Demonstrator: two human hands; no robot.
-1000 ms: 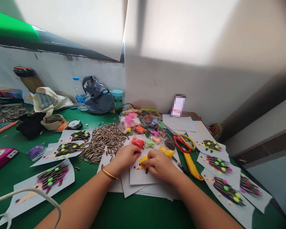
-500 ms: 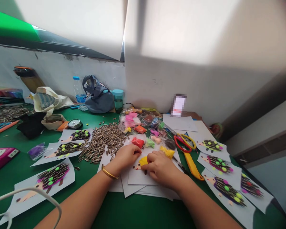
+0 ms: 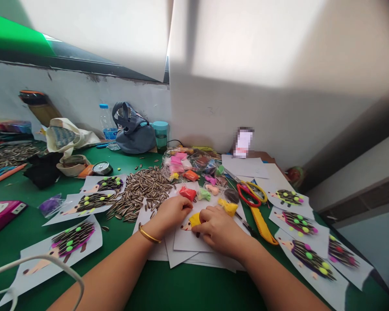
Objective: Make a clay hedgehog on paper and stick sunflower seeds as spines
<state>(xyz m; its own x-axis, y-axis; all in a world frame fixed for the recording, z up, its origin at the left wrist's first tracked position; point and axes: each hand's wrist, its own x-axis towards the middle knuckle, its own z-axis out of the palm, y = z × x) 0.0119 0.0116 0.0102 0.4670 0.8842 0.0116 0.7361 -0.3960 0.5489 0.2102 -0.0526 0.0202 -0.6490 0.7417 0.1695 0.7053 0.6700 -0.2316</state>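
A white sheet [image 3: 189, 242] lies on more paper in front of me, bearing a small hedgehog figure with a yellow clay body [image 3: 195, 220] and a pale face with dark dots. My right hand [image 3: 215, 224] is over the body's right side, its bent fingers pressing on the yellow clay. At the sheet's upper left, my left hand [image 3: 175, 214] has its thumb and fingertips together; anything between them is too small to make out. A gold bangle [image 3: 149, 234] circles the left wrist.
Sunflower seeds [image 3: 145, 190] are heaped at the left. Behind the hands lie red clay [image 3: 187, 193] and other bagged colours. Scissors [image 3: 249, 194] and a yellow cutter [image 3: 262, 226] lie at the right. Seed-covered hedgehog pictures [image 3: 73, 239] flank both sides.
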